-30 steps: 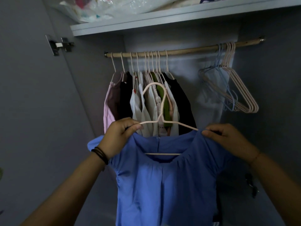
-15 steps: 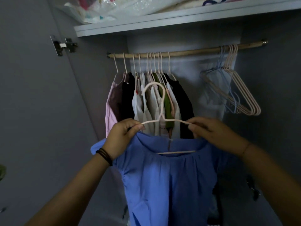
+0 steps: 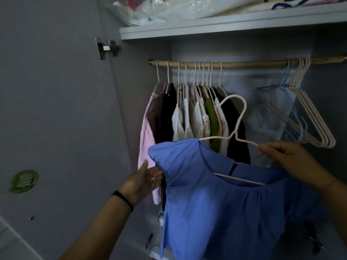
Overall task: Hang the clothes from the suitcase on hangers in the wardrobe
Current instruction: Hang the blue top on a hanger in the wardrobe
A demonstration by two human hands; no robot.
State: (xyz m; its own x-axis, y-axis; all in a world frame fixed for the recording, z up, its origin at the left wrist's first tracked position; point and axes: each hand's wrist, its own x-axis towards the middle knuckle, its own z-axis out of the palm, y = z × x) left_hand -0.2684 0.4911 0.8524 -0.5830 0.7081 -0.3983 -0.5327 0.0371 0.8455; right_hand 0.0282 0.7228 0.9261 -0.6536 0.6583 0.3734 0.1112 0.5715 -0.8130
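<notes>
Your right hand has its fingers curled around the right shoulder of a pale pink wire hanger, pinching the wire; the hanger is tilted, its left end higher, and its hook stands free in the air below the wooden rod, not yet over it; the blue blouse hangs on this hanger in front of the wardrobe opening, its neckline around the wire; your left hand is flat and loose, fingers straight, the fingertips touching the edge of the blouse's left sleeve and holding nothing; a dark band sits on that wrist; a row of hung clothes, pink, black, white and green, crowds the left end of the rod, and a bunch of empty hangers hangs at its right end; above, the shelf carries plastic-wrapped bundles; the open door on the left shows a metal hinge and a round green vent.
</notes>
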